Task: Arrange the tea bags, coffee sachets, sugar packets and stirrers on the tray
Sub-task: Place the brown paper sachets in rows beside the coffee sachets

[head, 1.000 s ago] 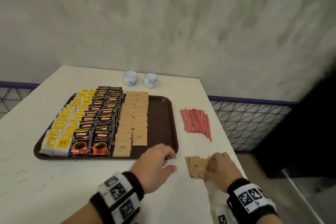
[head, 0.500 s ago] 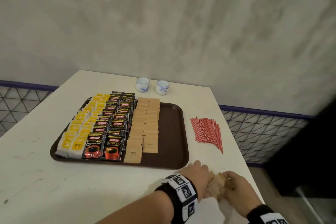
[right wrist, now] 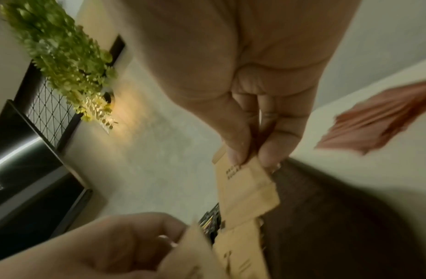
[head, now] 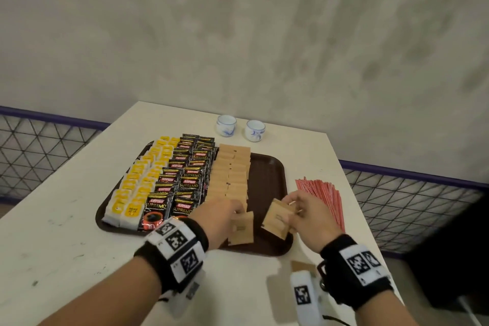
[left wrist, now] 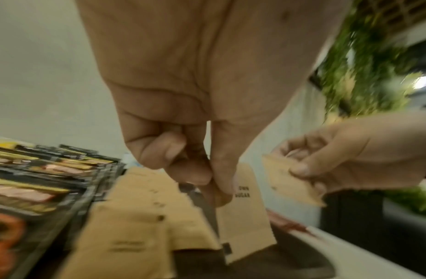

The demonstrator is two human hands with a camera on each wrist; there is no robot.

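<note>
Left hand (head: 217, 216) pinches one brown sugar packet (head: 241, 227) by its top edge, hanging over the tray (head: 272, 167) at the near end of the sugar row. Right hand (head: 308, 213) grips a small stack of packets (head: 277, 217) above the tray. Packets look light, thin and limp; an edge pinch should do.

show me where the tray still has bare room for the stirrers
Bare strip: the tray's right side, between the sugar packet rows and its right rim. Crowded: left and middle, filled with tea bags and coffee sachets. Both hands hover over the near end.
</note>
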